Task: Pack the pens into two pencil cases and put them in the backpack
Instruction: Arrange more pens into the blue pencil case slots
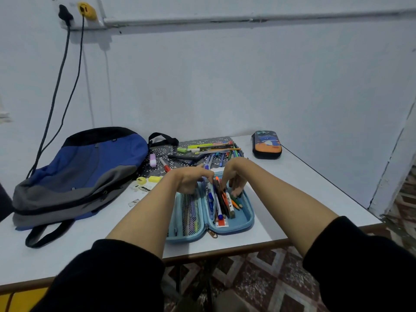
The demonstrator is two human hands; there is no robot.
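Head view, first item: how do the hands stand?
– Left hand [193,180] is over the far end of the open blue pencil case [247,218], fingers curled round the upper ends of a bundle of pens [219,199]. Right hand [236,179] is just beside it, fingers bent down onto the same bundle. Whether it grips or only touches cannot be told.
– And the bundle itself?
– It lies in the case's right half, lower ends toward the near edge. The left half has a mesh pocket [191,212] with items behind it.
– What lies beyond the case?
– Loose pens [216,152] are heaped on a patterned mat [166,152], with a green highlighter [183,150], a pink eraser [153,159] and a red marker [165,165].
– The second case?
– A dark printed pencil case [266,145], zipped shut, sits at the table's far right corner, well apart from the hands.
– The backpack?
– A blue and grey backpack [85,167] lies flat on the white table [304,199], at the left. A yellow sharpener [141,180] and a yellow eraser [154,179] rest beside it.
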